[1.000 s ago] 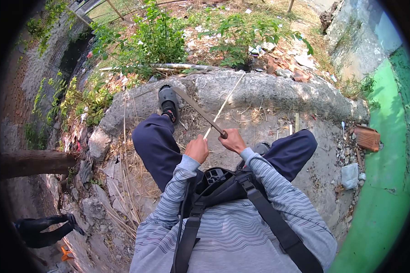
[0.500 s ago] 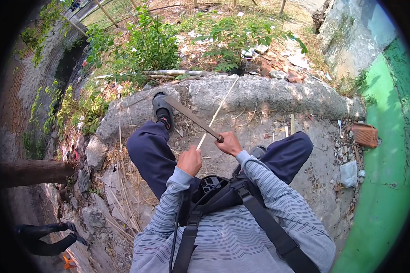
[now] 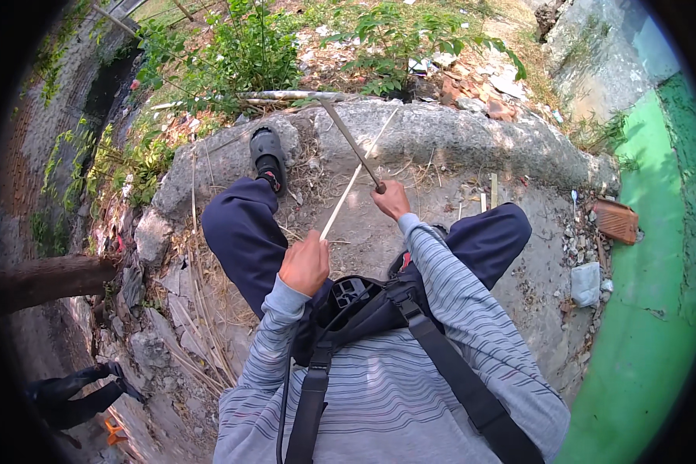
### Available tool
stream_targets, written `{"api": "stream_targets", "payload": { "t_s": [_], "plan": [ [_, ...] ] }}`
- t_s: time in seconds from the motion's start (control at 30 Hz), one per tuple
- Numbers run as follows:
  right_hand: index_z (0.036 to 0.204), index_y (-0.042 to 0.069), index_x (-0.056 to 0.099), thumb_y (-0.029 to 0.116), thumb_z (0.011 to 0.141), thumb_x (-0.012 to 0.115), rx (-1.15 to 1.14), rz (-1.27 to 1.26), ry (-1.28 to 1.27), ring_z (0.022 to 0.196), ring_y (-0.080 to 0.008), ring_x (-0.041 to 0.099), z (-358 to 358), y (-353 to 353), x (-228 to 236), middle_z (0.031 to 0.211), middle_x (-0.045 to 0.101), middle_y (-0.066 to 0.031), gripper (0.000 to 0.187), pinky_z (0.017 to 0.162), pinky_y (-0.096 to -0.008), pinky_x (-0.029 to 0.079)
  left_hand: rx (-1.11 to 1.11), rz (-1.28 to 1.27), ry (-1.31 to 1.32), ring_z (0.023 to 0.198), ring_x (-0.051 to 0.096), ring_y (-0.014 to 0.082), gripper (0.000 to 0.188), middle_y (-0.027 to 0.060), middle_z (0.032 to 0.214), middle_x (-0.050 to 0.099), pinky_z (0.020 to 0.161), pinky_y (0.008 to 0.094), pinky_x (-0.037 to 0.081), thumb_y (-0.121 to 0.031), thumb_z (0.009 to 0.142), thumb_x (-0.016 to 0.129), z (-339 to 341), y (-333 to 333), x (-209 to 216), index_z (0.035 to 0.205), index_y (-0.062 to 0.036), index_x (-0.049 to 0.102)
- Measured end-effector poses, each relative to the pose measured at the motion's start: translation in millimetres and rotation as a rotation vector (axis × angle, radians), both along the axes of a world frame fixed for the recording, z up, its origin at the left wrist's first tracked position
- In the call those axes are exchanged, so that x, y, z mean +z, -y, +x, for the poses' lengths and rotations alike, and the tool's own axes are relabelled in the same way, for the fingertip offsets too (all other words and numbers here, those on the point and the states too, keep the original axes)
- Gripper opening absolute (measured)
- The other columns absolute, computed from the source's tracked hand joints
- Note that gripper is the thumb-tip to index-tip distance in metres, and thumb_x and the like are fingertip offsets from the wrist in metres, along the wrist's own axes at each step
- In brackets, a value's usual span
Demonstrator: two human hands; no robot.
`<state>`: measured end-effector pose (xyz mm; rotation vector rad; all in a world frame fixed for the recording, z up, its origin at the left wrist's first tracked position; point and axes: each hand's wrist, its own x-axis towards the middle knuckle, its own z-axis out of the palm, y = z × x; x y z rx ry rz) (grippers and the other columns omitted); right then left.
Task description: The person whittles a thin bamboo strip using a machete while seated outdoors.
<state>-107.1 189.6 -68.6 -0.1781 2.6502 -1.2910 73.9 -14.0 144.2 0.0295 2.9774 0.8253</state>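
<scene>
My left hand is closed around the near end of a thin pale strip, which looks like bamboo. The strip slants forward and right, its far end over the rough concrete kerb. In my right hand I grip the handle of a long-bladed knife. Its blade points forward and slightly left, crossing the strip a little ahead of my fist. Whether blade and strip touch there, I cannot tell. My fingertips are mostly turned out of sight.
My left shoe is against the kerb. More long strips lie on the ground at left, near a tree trunk. An orange-brown basket and a pale block sit by the green surface at right. Another person's legs show lower left.
The blade has swung from pointing left to pointing more forward. My right hand has moved forward, while my left hand has drawn back and left with the strip. The view has shifted slightly.
</scene>
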Motion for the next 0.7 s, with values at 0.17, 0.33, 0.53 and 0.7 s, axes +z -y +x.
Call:
{"api": "stream_targets", "payload": {
  "t_s": [0.17, 0.33, 0.53, 0.7],
  "plan": [
    [0.083, -0.003, 0.069, 0.027, 0.079, 0.068, 0.108, -0.004, 0.008, 0.072, -0.0462, 0.065, 25.7, -4.1, 9.0, 0.076, 0.066, -0.0269, 0.03, 0.067, -0.0499, 0.051, 0.03, -0.067, 0.026, 0.072, 0.065, 0.0482, 0.022, 0.028, 0.074, 0.064, 0.068, 0.0597, 0.05, -0.019, 0.103, 0.053, -2.3, 4.5, -12.8, 0.095, 0.0014, 0.053],
    [0.082, -0.003, 0.069, 0.031, 0.086, 0.072, 0.17, -0.122, 0.003, 0.062, -0.0335, 0.064, 45.8, 5.0, 30.8, 0.066, 0.063, -0.0199, 0.034, 0.061, -0.0442, 0.048, 0.01, 0.046, 0.187, 0.076, 0.065, 0.0487, 0.023, 0.0277, 0.076, 0.066, 0.072, 0.0604, 0.048, -0.02, 0.104, 0.051, -6.6, 20.2, -8.8, 0.096, 0.0013, 0.056],
    [0.09, 0.003, 0.075, 0.035, 0.098, 0.071, -0.029, -0.572, 0.316, 0.05, -0.0107, 0.052, 42.0, 30.2, 67.5, 0.06, 0.059, 0.0004, 0.033, 0.047, -0.0337, 0.04, 0.043, 0.55, 0.241, 0.058, 0.057, 0.0254, 0.023, 0.0108, 0.07, 0.058, 0.058, 0.0401, 0.047, -0.022, 0.109, 0.047, 13.8, 38.2, -46.9, 0.104, -0.0017, 0.058],
    [0.108, 0.006, 0.068, 0.025, 0.101, 0.067, -0.143, -1.028, 0.594, 0.043, -0.0043, 0.041, 27.4, 32.0, 107.5, 0.059, 0.045, 0.0062, 0.02, 0.04, -0.024, 0.032, 0.149, 0.949, 0.588, 0.054, 0.032, 0.0041, 0.022, -0.0053, 0.072, 0.039, 0.047, 0.0215, 0.028, -0.028, 0.113, 0.039, 23.9, 34.9, -23.3, 0.107, -0.0095, 0.049]
  ]
}}
